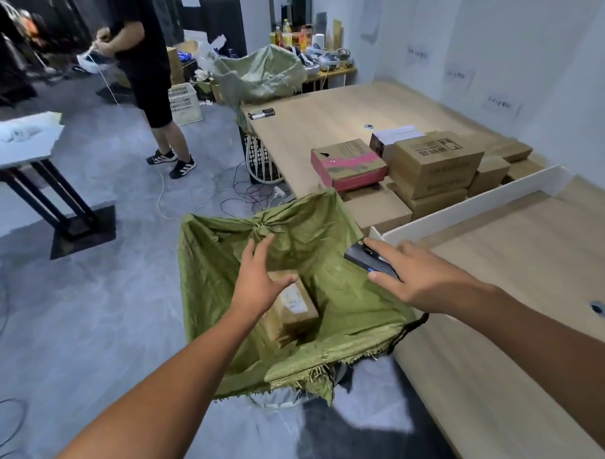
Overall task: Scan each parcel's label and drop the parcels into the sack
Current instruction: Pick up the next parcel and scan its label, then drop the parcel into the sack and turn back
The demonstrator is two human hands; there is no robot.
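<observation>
1. Flagging the sack [328, 235] first. Its near rim, lower centre of frame, is frayed and slack, so a parcel dropped against that edge could fold the rim in or slide out over it.
2. Your right hand [423, 280] holds the scanner [371, 261] over the sack's right rim, centre right of frame. Loosen that hold and the scanner probably goes in with the parcels.
3. The stacked parcels [436, 163], upper right, sit near the table [325, 125] edge beside the sack. Pulling a low one could tip the pink box [348, 166] off.
4. Your left hand [258, 282], centre frame, has its fingers spread and holds nothing, above the sack mouth.
5. One parcel [293, 308] lies inside the sack, label up, just below and right of that palm. Your thumb overlaps its top edge in the picture, and contact can't be confirmed.
6. On your right hand, thumb and fingers are curled round the scanner. It is right of the parcel in the sack and apart from it.
</observation>
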